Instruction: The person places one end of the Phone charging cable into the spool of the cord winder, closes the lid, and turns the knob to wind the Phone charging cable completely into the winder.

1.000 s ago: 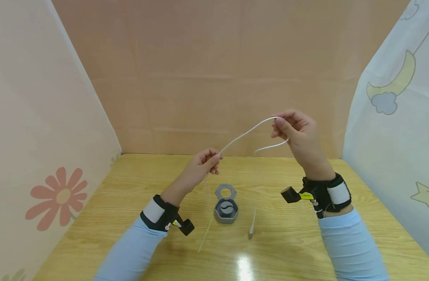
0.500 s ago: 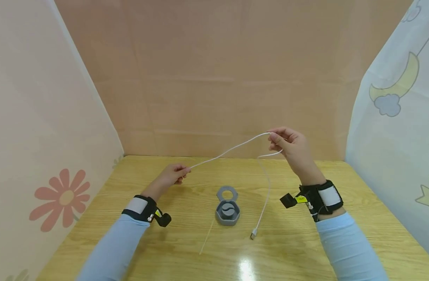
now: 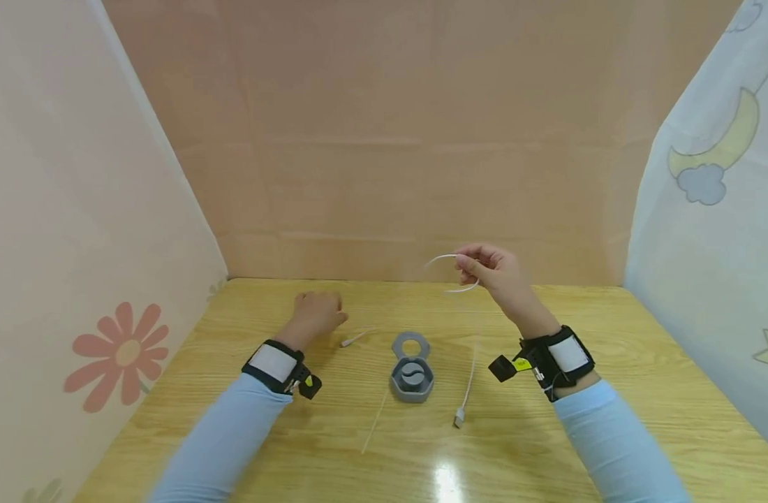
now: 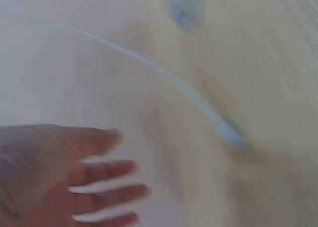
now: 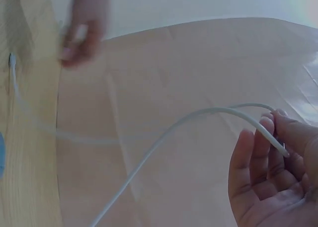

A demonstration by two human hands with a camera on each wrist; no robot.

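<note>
Right now the right hand [image 3: 493, 276] is up above the bench [image 3: 610, 419] and pinches a thin white cable [image 3: 468, 381]. The cable bends in a small loop at the fingers, then hangs down. One plug [image 3: 459, 418] lies on the bench, near a grey case [image 3: 412, 374] with a ring on top. The other plug [image 3: 346, 342] lies on the bench just beside the left hand [image 3: 318, 311].

The left hand is low over the bench and holds nothing. In the left wrist view its fingers [image 4: 109, 182] look spread and loose, but that view is blurry.

The cable looks very light and soft. It will flop and swing, and it will not keep a shape by itself. It looks smooth, so it may slip through a loose pinch. I think a soft pinch with finger and thumb is enough. It is best to hold it a little way back from a plug, not on the metal tip, and not to yank it or bend it sharply there. The ends may be the weak spots.

A thin pale stick [image 3: 374, 419] lies on the bench in front of the case.
</note>
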